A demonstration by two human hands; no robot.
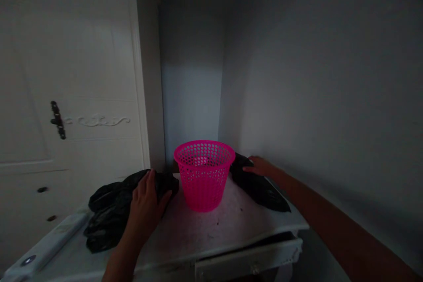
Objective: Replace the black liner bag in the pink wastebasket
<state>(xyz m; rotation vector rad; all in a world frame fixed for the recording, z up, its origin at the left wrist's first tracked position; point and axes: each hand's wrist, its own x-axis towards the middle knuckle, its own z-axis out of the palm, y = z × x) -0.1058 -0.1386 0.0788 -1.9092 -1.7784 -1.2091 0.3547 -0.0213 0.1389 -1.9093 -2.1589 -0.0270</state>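
A bright pink perforated plastic basket (204,189) stands upright on the white top of a piece of furniture, between my hands. My left hand (147,200) lies over a crumpled black plastic bag (110,211) left of the basket, its thumb spread away from the fingers. On the right, my right hand (259,166) has its thumb and fingers at the upper edge of a second black plastic bag (261,189), with a fold of it between them. This bag lies flatter and reaches towards the front right corner. The basket hides part of what is behind it.
Under the worn white top (198,233), a drawer (251,257) sits crooked and partly out. A white wardrobe (99,75) with a dark handle rises at the left. A long white object (49,242) lies along the left edge. Plain walls (313,88) close in behind and right.
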